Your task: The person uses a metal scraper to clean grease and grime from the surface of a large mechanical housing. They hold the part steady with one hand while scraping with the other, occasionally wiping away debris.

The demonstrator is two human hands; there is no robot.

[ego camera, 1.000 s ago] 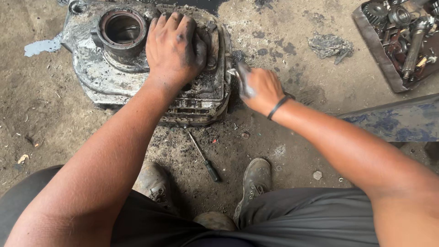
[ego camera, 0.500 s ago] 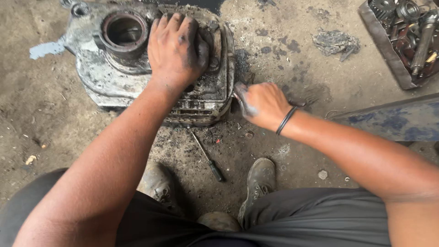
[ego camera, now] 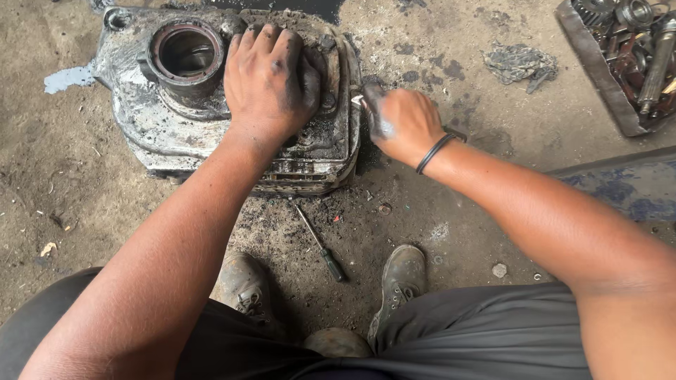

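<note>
A person steadies a grimy metal engine casing (ego camera: 211, 119) on a dirt floor (ego camera: 458, 42) while working its right edge.

The left hand (ego camera: 271, 81) lies spread flat on the casing; the right hand (ego camera: 401, 123) is closed around a small metal tool (ego camera: 362, 102) — apparently scraping, a job needing firm bracing. A screwdriver (ego camera: 320, 243) lies just below the casing; a parts tray (ego camera: 598, 77) sits well right.

One greasy engine casing (ego camera: 176, 127), one screwdriver (ego camera: 320, 243), two shoes (ego camera: 401, 278), one parts tray (ego camera: 598, 77), one rag (ego camera: 520, 63).
</note>
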